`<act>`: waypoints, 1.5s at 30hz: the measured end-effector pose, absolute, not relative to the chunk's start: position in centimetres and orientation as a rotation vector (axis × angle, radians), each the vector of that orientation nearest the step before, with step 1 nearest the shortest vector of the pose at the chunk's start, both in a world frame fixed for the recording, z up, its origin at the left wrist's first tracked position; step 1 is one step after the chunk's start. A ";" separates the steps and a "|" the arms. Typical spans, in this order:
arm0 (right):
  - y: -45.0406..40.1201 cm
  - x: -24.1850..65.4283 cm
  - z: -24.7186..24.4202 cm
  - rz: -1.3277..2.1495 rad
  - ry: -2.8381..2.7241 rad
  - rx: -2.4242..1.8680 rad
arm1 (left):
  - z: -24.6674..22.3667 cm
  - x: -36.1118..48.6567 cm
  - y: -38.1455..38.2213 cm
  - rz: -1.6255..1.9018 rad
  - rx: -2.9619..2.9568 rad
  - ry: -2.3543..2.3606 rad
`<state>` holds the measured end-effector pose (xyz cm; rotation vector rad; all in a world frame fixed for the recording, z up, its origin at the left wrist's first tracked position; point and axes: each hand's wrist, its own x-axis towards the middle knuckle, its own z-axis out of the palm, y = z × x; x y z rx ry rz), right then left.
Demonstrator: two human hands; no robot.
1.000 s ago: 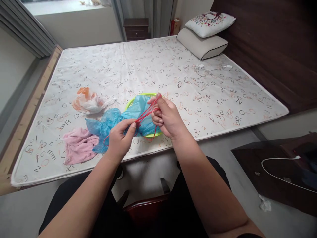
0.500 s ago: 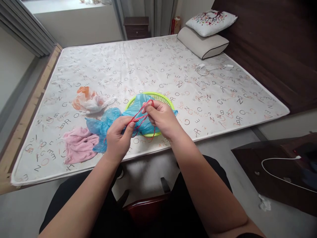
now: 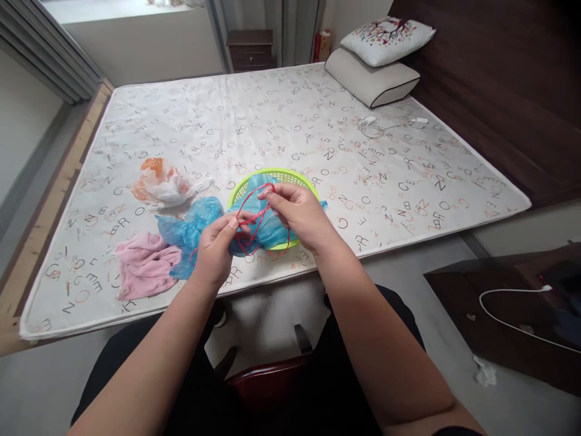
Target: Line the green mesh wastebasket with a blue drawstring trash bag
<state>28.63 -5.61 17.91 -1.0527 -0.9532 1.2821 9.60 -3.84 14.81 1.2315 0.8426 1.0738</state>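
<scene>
Looped red string (image 3: pixel 247 197) stretches between my two hands, in front of a green plastic basket (image 3: pixel 303 178). My left hand (image 3: pixel 221 242) pinches the string between thumb and fingers. Higher and to the right, my right hand (image 3: pixel 293 209) grips another part of it, with loops hanging below. Blue plastic bag material (image 3: pixel 258 181) lies in and over the basket, partly covered by my hands. Another crumpled blue plastic bag (image 3: pixel 193 221) rests left of the basket, behind my left hand. Next to it is a folded pink cloth (image 3: pixel 147 266).
A crumpled white and orange plastic bag (image 3: pixel 163 184) lies on the letter-patterned mattress (image 3: pixel 181 130). Two pillows (image 3: pixel 372 75) are stacked by the dark headboard (image 3: pixel 490 79), near a white cable (image 3: pixel 372 128). At the right stands a dark brown surface (image 3: pixel 490 315) with a white cord.
My left hand has shifted slightly, its fingers spreading more around the string. The loop between my hands has opened wider. My right hand has moved a little right.
</scene>
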 end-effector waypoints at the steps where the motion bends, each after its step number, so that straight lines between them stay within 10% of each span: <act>1: -5.7 28.6 18.0 1.293 -0.971 -1.045 | 15.0 9.7 -3.8 1.014 1.191 0.807; 7: -6.1 28.6 18.2 1.291 -1.045 -1.017 | 15.7 9.5 -3.4 0.726 1.005 0.696; 18: -7.0 32.5 19.2 1.486 -1.067 -1.069 | 14.5 8.4 -0.6 1.234 0.683 0.942; 32: -7.3 32.8 20.4 0.895 -0.799 -0.814 | 14.2 6.8 0.7 1.433 0.899 0.852; 45: -6.3 27.6 18.8 1.331 -0.985 -0.953 | 16.5 8.6 -2.5 0.951 0.922 0.763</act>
